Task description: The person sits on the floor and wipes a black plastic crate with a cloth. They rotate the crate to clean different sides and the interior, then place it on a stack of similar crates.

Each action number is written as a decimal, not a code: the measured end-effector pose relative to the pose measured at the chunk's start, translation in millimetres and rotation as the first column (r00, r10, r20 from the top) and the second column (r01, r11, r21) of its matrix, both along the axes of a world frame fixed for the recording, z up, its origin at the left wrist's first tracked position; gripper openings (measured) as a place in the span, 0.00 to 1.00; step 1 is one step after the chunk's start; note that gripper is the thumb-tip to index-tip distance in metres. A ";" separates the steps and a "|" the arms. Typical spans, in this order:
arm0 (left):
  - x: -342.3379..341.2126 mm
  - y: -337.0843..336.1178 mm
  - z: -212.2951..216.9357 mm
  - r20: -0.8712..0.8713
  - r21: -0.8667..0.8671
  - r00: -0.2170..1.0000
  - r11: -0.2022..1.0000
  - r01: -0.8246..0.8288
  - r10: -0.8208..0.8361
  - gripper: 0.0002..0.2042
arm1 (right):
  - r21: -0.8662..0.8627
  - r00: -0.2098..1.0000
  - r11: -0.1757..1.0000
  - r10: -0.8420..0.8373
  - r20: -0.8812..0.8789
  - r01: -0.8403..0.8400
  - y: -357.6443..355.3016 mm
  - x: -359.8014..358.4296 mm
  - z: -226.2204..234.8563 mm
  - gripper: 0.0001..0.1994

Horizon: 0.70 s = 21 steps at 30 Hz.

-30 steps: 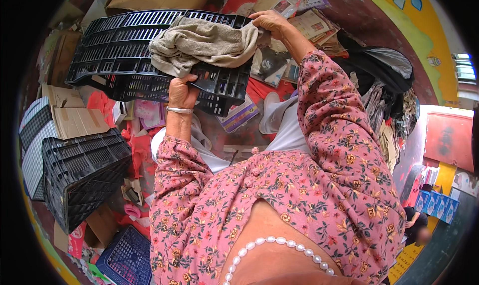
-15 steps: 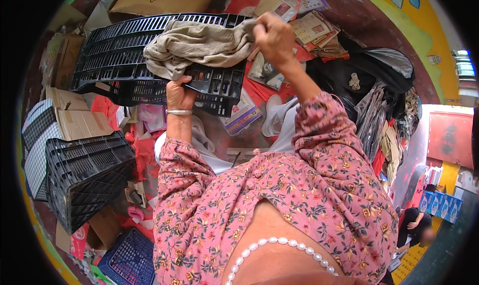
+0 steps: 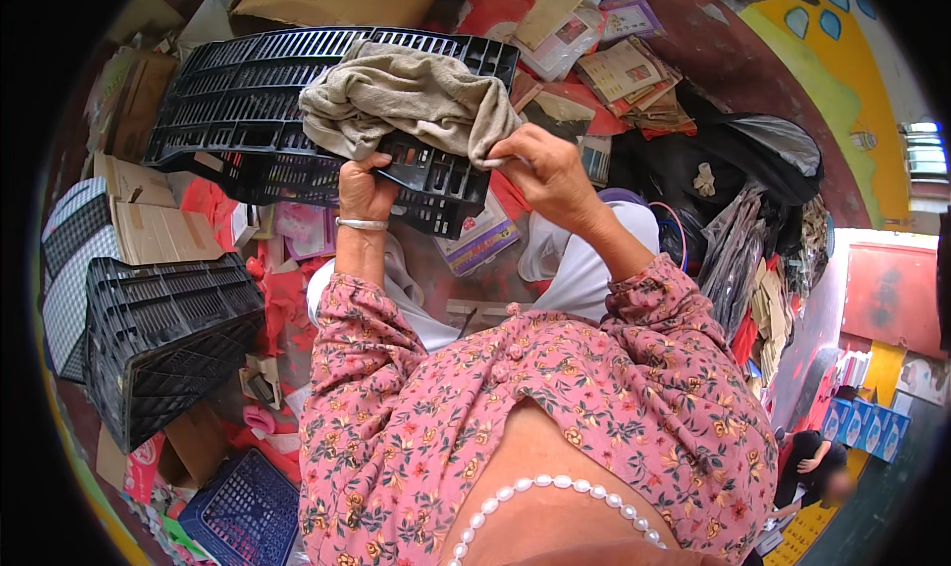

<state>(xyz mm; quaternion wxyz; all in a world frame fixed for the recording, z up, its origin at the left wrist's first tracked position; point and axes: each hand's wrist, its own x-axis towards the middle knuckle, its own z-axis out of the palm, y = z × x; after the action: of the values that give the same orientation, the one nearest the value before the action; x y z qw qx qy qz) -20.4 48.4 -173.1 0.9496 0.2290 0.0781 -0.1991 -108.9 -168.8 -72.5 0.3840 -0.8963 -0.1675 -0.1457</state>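
Note:
A black slatted plastic crate [image 3: 238,96] is held tilted in front of me. My left hand [image 3: 365,188], with a bracelet at its wrist, is closed on the crate's near edge, thumb on top and the other fingers partly hidden. Over the crate's right part lies a bunched grey-beige cloth [image 3: 406,96]. My right hand [image 3: 545,175] pinches the cloth's right end, just beyond the crate's right corner. Whether the cloth is caught on the crate underneath, I cannot tell.
Another black crate [image 3: 168,338] stands at the left beside flattened cardboard [image 3: 168,231]. A blue basket [image 3: 243,512] sits at the lower left. Books and papers [image 3: 634,76] lie at the far right, near black bags [image 3: 733,150]. Another person [image 3: 814,462] is at the lower right.
My right hand has come down and nearer, drawing the cloth's right end over the crate's right edge. The left hand keeps its grip, and the crate has shifted slightly right.

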 end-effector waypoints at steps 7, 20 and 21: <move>-3.7 6.6 0.1 0.016 -0.030 1.000 1.000 0.002 -0.002 0.25 | 0.622 0.915 0.772 0.147 -0.376 0.131 -46.1 86.5 42.4 0.07; -5.0 3.8 4.2 0.006 0.012 1.000 1.000 0.007 -0.007 0.26 | -0.024 0.986 0.986 -0.164 -0.027 0.164 -43.0 126.0 -13.0 0.16; -4.9 3.8 4.2 -0.003 0.002 1.000 1.000 0.004 -0.004 0.26 | 0.166 0.993 0.979 -0.109 -0.054 0.116 -44.1 119.8 -12.6 0.17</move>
<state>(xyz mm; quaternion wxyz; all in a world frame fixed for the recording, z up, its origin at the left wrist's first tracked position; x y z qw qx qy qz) -25.3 52.2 -168.8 0.9490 0.2296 0.0792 -0.2012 10.9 -212.8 -85.1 0.4533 -0.8716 -0.0950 -0.1608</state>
